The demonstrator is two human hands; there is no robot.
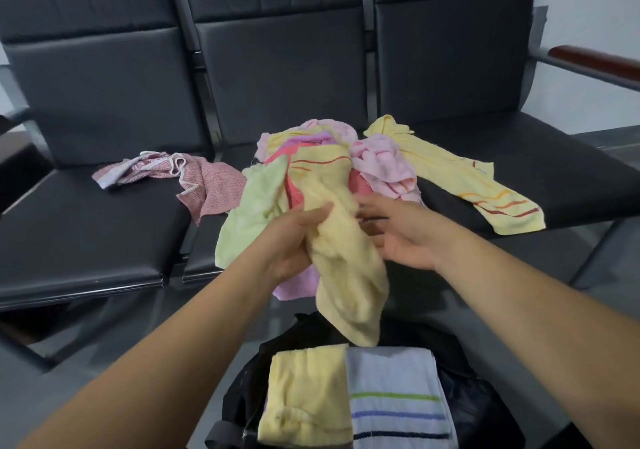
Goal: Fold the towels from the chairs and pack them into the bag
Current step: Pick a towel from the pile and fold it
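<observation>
While the yellow towel [349,268] hangs above the black bag [311,327], my left hand [291,241] grips its bunched middle, my right hand [401,237] loose-fingered beside it; more towels [381,164] lie heaped on the chairs [104,234] behind.

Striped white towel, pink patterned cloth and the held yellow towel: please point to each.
striped white towel [394,379], head view, folded top face
pink patterned cloth [214,185], head view, right half
held yellow towel [346,275], head view, hanging middle part
</observation>
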